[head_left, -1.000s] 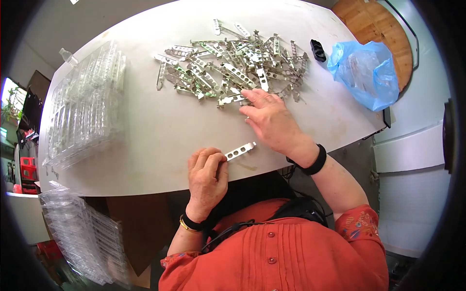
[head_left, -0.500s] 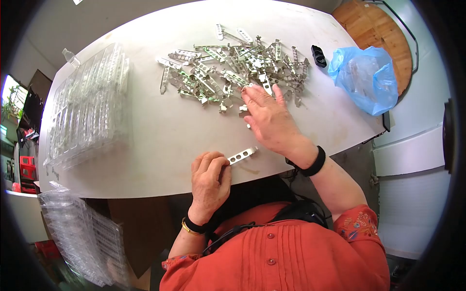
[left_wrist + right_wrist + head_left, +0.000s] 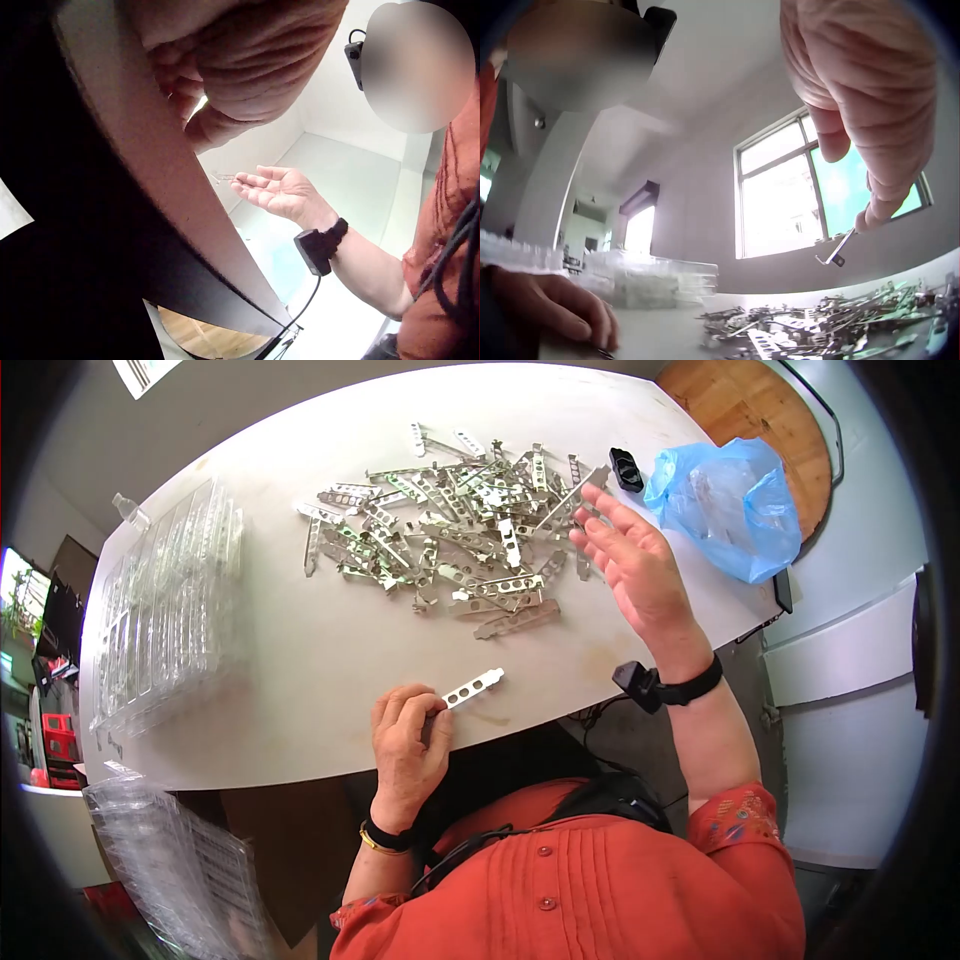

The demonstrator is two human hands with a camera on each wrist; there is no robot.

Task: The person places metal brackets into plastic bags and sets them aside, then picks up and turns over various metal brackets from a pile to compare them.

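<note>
The left hand (image 3: 408, 745) rests at the table's near edge, fingers curled round one end of a silver perforated strip (image 3: 472, 688). Above the right side of a loose metal pile (image 3: 460, 510) is the right hand (image 3: 645, 575), palm turned sideways, with a slim metal strip (image 3: 562, 508) at its fingertips. The right wrist view shows that strip (image 3: 841, 249) pinched by the right hand (image 3: 870, 97), its bent end hanging over the pile (image 3: 810, 326). In the left wrist view, the left hand (image 3: 262, 67) hides most of its own grip; the right hand (image 3: 285, 196) appears beyond.
Stacked clear plastic trays (image 3: 170, 610) stand on the table's left, with more trays (image 3: 180, 860) below its edge. A small black object (image 3: 626, 470) and a blue plastic bag (image 3: 725, 510) are at the right. A small clear bottle (image 3: 130, 510) stands far left.
The right hand has risen from the pile's near edge, moved right and turned over, now with a strip. Strips at the near edge lie differently. The left hand keeps its strip; the head view has shifted.
</note>
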